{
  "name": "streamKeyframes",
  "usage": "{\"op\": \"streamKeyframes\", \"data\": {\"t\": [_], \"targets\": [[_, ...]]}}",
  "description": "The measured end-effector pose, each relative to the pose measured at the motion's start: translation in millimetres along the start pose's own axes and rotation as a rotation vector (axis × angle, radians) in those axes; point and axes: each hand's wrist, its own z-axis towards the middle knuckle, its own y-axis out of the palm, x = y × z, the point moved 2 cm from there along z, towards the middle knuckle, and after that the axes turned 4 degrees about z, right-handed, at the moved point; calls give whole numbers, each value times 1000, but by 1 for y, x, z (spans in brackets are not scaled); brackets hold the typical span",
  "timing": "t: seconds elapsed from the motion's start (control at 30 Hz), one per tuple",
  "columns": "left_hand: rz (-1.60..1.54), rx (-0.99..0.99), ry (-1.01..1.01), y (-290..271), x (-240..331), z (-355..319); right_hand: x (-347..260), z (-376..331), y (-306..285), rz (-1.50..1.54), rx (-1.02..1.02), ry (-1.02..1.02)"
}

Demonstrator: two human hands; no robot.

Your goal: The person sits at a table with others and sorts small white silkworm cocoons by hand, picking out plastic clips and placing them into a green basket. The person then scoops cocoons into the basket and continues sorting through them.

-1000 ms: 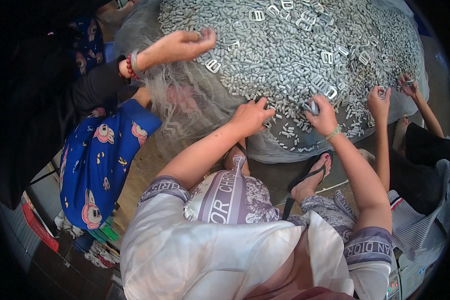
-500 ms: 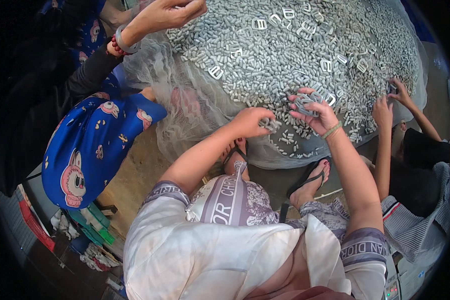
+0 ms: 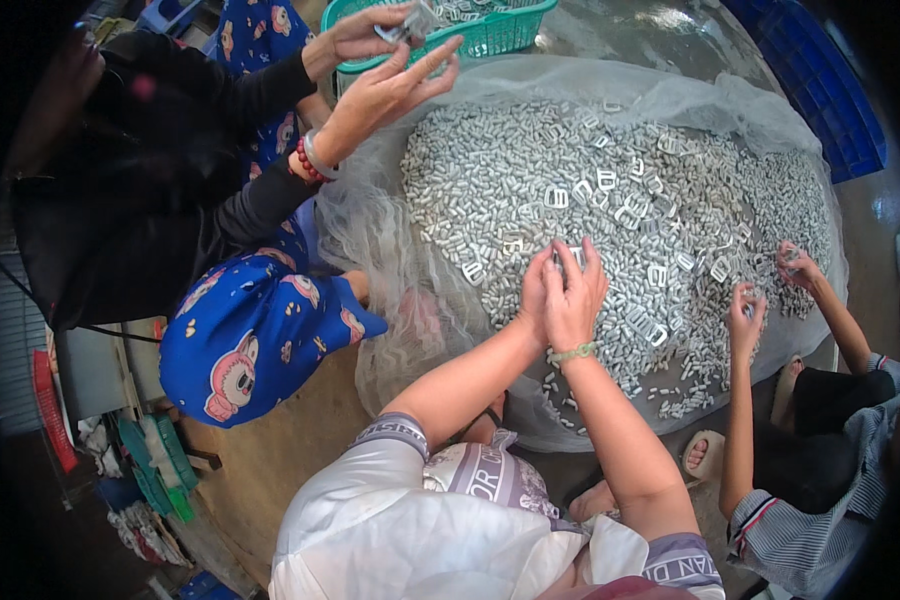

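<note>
Meeting over the grey pellets (image 3: 470, 180), left hand (image 3: 533, 300) and right hand (image 3: 576, 300) nearly close together, contents hard to tell, inside the net sheet's (image 3: 570, 80) near edge; loose buckles (image 3: 556, 198) lie just beyond, co-workers' hands (image 3: 745, 322) well apart.

A pale mesh sheet (image 3: 355, 232) under a broad heap of small grey pellets (image 3: 460, 180) and slotted silvery buckles (image 3: 607, 180)

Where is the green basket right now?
In the head view, the green basket sits at top centre, beyond the mesh, right of the co-worker in black.
</note>
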Motion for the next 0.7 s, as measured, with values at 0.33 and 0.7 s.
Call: {"op": "streamKeyframes", "data": {"t": [0.33, 0.7], "targets": [[-244, -192, 536, 191, 169, 95, 53, 57, -91, 587, 359, 145], [980, -98, 1058, 194, 248, 128, 168, -1, -118, -327, 160, 310]]}}
